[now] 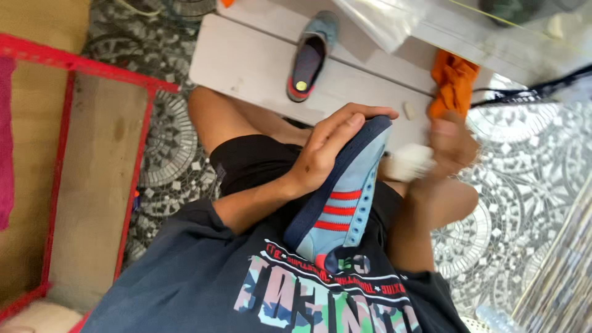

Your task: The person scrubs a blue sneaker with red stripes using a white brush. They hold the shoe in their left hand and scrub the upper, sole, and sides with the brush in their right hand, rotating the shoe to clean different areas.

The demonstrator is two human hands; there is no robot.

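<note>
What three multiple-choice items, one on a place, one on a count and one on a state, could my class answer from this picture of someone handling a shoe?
1. Where does the second shoe lie?
A. on the white board
B. on the tiled floor
C. inside the red frame

2. How many red stripes show on the side of the held shoe?
A. one
B. three
C. five

3. What is the left hand doing?
A. resting open on the floor
B. gripping the held shoe
C. holding the orange cloth

Answers: 1 A, the second shoe lies on the white board. 2 B, three red stripes cross the held shoe. 3 B, the left hand wraps over its dark rim, while the blurred right hand holds a white cloth.
</note>
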